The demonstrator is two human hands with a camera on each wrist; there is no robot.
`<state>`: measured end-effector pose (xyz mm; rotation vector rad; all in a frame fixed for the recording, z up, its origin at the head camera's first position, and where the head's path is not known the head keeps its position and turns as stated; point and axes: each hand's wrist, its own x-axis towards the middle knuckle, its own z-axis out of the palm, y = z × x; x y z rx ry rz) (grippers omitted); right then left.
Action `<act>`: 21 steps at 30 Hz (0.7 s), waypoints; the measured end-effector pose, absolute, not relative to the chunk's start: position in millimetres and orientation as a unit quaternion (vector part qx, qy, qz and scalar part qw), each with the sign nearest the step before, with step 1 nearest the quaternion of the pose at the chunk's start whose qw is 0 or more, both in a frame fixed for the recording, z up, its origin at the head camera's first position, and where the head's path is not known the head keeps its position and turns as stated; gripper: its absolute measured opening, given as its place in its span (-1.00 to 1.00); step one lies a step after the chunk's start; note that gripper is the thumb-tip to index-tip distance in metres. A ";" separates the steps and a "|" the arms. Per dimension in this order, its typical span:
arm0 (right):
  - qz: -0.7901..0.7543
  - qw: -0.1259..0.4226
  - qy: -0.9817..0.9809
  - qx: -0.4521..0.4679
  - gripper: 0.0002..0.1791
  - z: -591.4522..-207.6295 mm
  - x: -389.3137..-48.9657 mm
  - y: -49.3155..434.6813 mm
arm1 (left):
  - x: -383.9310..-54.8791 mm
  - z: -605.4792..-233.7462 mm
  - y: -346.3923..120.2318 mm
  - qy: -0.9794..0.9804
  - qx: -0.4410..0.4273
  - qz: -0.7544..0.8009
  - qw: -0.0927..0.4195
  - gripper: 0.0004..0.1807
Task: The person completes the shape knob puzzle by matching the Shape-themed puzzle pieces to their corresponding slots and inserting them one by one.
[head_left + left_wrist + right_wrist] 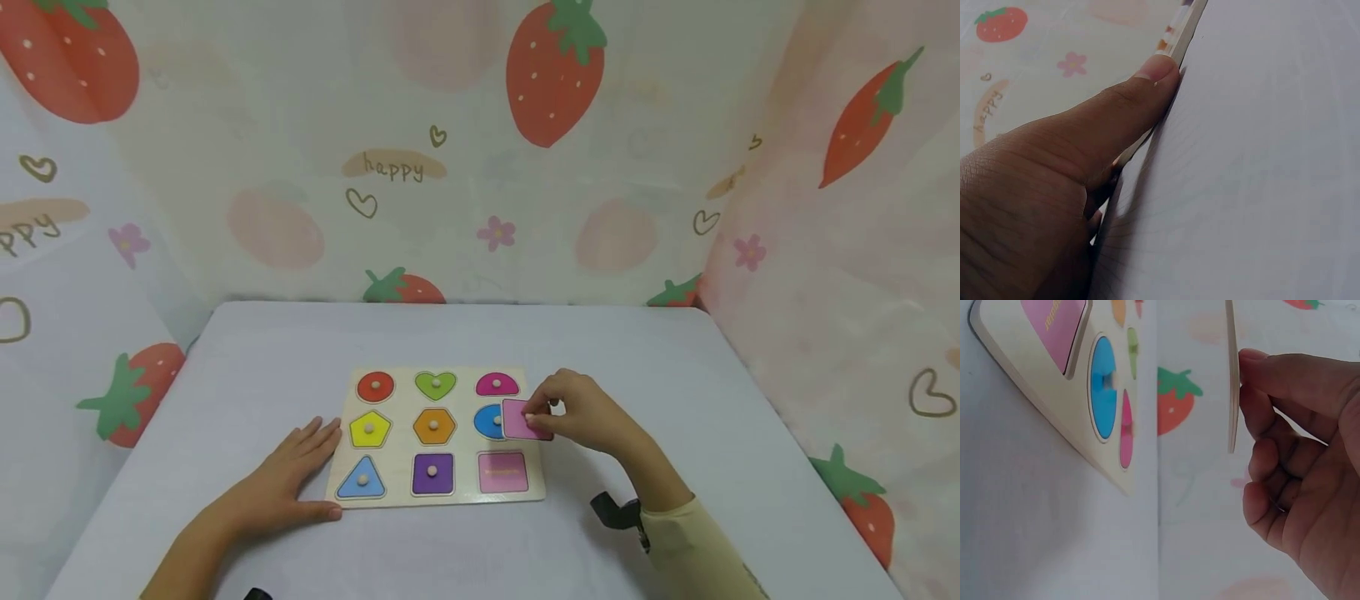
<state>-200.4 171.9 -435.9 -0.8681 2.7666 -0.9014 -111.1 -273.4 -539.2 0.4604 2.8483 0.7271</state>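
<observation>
A wooden shape puzzle board (470, 439) lies flat on the table. My right hand (588, 410) pinches the pink rectangular puzzle piece (516, 414) and holds it above the board's right side, partly covering the blue oval piece (487, 422). In the right wrist view the raised pink piece (1233, 394) shows edge-on at my thumb and fingertip. Below it, the pink rectangular recess (503, 472) lies bare at the board's lower right. My left hand (281, 479) rests at the board's left edge with its fingers extended. Its thumb (1129, 94) touches that edge in the left wrist view.
Other knobbed pieces sit in the board, among them a red circle (375, 387), a purple square (442, 474) and a light blue triangle (362, 478). White cloth (420, 554) covers the table. Strawberry-patterned sheets (300, 133) stand behind and at both sides.
</observation>
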 end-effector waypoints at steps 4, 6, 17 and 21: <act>-0.300 0.071 0.907 -0.287 -0.95 -441.1 -199.0 169.5 | -112.1 -538.1 -271.1 0.956 0.151 0.237 0.089 0.29; -0.301 0.081 0.905 -0.290 -0.96 -444.6 -198.9 168.4 | -112.5 -536.9 -270.9 0.956 0.151 0.236 0.090 0.29; -0.284 0.141 0.904 -0.287 -0.94 -459.2 -198.5 154.3 | -111.5 -542.1 -273.6 0.955 0.159 0.239 0.077 0.30; -0.265 0.148 0.904 -0.300 -0.95 -465.9 -200.0 150.4 | -110.8 -543.6 -274.2 0.955 0.158 0.240 0.074 0.30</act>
